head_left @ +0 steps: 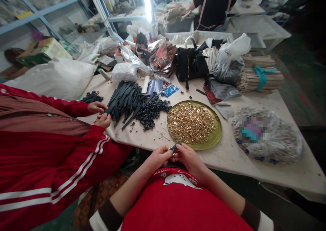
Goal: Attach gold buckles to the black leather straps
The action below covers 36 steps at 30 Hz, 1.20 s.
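Observation:
My left hand (162, 155) and my right hand (187, 155) meet at the table's near edge, fingers pinched together. Between them is a short black strap (175, 146) with a gold buckle (174, 153) at it, partly hidden by my fingers. Just beyond lies a round gold tray (216, 137) heaped with small gold buckles (191, 122). Left of the tray are a pile of small black loops (152, 112) and a bundle of long black strips (124, 100).
A co-worker's hands (102, 117) work at the left by the strips. A black handbag (191, 66), a plastic bag (229, 64) and tied strip bundles (262, 76) stand at the back. A large clear bag (280, 139) lies at the right. Another person (216, 6) stands behind.

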Each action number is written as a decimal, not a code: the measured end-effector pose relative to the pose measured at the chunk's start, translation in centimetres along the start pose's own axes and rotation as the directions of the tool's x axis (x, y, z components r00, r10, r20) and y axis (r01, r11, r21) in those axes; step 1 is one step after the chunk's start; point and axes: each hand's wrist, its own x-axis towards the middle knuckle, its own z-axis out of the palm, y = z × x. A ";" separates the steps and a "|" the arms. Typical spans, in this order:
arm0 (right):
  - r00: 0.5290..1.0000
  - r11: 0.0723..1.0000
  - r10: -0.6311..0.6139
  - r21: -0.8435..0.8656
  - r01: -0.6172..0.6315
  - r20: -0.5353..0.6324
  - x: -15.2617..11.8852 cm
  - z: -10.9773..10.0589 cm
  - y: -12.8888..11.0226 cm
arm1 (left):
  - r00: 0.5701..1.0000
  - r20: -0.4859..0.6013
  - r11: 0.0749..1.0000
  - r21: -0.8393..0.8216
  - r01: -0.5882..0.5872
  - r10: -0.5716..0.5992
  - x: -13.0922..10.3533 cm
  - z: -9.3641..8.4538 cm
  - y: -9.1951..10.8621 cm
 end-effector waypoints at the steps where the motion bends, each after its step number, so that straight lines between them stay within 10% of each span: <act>1: 1.000 1.000 0.019 -0.010 -0.019 0.015 0.1 0.1 0.1 | 1.000 -0.003 1.000 -0.010 0.003 -0.003 -0.1 0.0 -0.2; 4: 0.995 0.973 -0.094 -0.212 0.086 -0.027 -0.1 0.6 0.2 | 0.999 -0.048 1.000 -0.002 -0.006 0.006 -0.3 -0.2 -1.0; 8: 0.910 0.722 -0.414 -0.612 0.324 -0.006 -0.5 1.3 -0.1 | 0.979 -0.191 0.993 0.103 -0.057 0.076 -0.7 -0.4 -1.5; 16: 0.995 0.915 -0.054 -0.394 0.081 0.079 1.2 1.5 -0.4 | 0.997 -0.070 0.987 0.159 -0.014 0.025 -1.6 -2.8 -0.3; 24: 0.979 0.889 -0.091 -0.429 0.161 0.181 4.5 2.9 -0.9 | 0.980 -0.195 0.996 0.086 -0.033 0.049 1.3 -5.5 -0.2; 29: 0.975 0.794 -0.016 -0.591 0.146 0.220 10.8 1.9 -2.6 | 0.980 -0.181 0.968 0.248 -0.040 0.087 3.1 -8.7 0.1; 33: 0.941 0.411 -0.337 -0.893 0.184 0.039 19.0 1.0 -4.1 | 0.945 -0.328 0.958 0.277 0.079 0.017 5.0 -11.7 0.1; 36: 0.933 0.287 -0.359 -0.953 0.100 -0.010 24.2 1.3 -4.1 | 0.947 -0.318 0.965 0.234 0.119 -0.039 6.4 -13.5 -0.1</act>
